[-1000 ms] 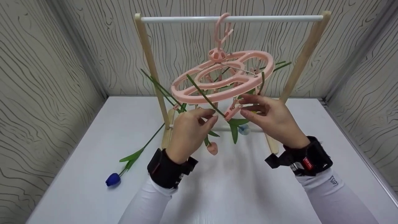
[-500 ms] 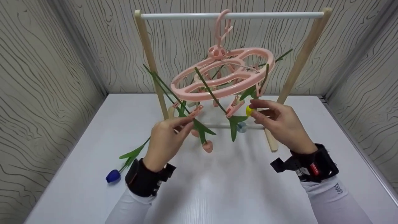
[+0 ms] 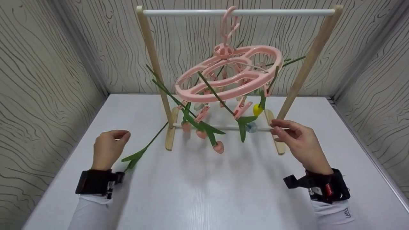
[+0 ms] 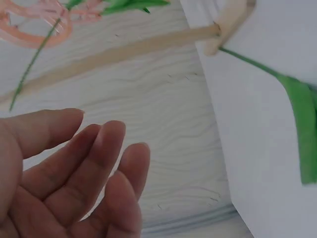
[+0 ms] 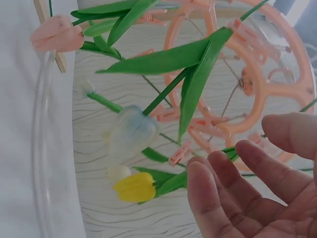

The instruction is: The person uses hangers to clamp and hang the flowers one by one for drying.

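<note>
My left hand [image 3: 108, 149] is over the left of the white table, beside the stem of a lying tulip [image 3: 135, 156] whose blue bloom is hidden behind the wrist strap. In the left wrist view its fingers [image 4: 111, 144] are loosely bent around nothing. My right hand [image 3: 302, 142] hovers by the rack's right foot, fingers relaxed and holding nothing. Between the hands a pink clip hanger [image 3: 230, 92] hangs tilted. Its clips grip artificial tulips, heads down: pink ones [image 3: 218, 147], a pale blue one [image 3: 251, 127] and a yellow one [image 3: 258, 110] nearest my right hand.
The hanger hooks over a white bar [image 3: 185, 12] on a rack with wooden posts [image 3: 153, 60]. Wooden feet [image 3: 170, 140] stand on the table [image 3: 198, 191]. Several green stems jut out past the hanger. Wood-patterned panels [image 3: 35, 80] enclose the table at the back and sides.
My left hand has let go of the clip with a pink tulip and moved left and down. My right hand has left the yellow tulip, moving down and right. The tulips stay clipped.
</note>
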Tool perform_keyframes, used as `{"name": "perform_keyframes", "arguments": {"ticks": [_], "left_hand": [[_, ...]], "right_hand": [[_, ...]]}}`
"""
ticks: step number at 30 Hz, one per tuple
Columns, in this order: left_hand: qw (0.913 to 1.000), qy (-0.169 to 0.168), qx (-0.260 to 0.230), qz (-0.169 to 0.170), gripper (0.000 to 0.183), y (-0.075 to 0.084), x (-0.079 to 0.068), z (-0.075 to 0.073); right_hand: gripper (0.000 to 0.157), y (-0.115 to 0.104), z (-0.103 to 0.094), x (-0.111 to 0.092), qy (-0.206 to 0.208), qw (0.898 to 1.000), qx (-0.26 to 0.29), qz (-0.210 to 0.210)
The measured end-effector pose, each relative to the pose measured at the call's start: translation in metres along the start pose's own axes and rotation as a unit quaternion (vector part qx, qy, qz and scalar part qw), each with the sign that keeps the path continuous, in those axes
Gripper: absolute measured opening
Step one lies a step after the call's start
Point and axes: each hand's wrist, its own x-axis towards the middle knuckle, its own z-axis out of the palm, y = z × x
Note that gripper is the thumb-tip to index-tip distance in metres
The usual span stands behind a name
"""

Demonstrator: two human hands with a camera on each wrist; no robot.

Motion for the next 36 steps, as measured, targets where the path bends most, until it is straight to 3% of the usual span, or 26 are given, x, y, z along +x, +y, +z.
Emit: {"name": "perform_keyframes", "arguments": {"ticks": [4,7,14,18,23,29,36], "left_hand": [[0.9989,-0.031,0.007,-0.035,0.032,-0.027,0.007,-0.005],[0.9965,-0.069,0.0,-0.047,0.033,-0.038,0.013,0.001],[0.9862,-0.146,-0.016,-0.076,0.036,-0.034,0.044,0.037],[0.9795,-0.176,0.041,-0.089,0.036,-0.027,0.059,0.06],[0.9667,-0.214,0.112,-0.085,0.031,-0.026,0.065,0.08],[0.964,-0.204,0.154,-0.074,0.017,-0.038,0.065,0.089],[0.9613,-0.206,0.166,-0.077,0.008,-0.038,0.064,0.083]], "right_hand": [[0.039,0.017,-0.002,-0.001,0.008,1.0,-0.003,0.021],[0.04,0.029,-0.002,-0.001,0.015,0.999,-0.009,0.033],[0.047,0.046,-0.007,0.004,0.025,0.997,0.01,0.07],[0.049,0.055,-0.004,0.005,0.03,0.996,0.026,0.075],[0.048,0.063,0.006,-0.001,0.031,0.994,0.04,0.092],[0.046,0.065,0.018,-0.006,0.027,0.992,0.058,0.105],[0.043,0.066,0.026,-0.002,0.029,0.992,0.056,0.107]]}}
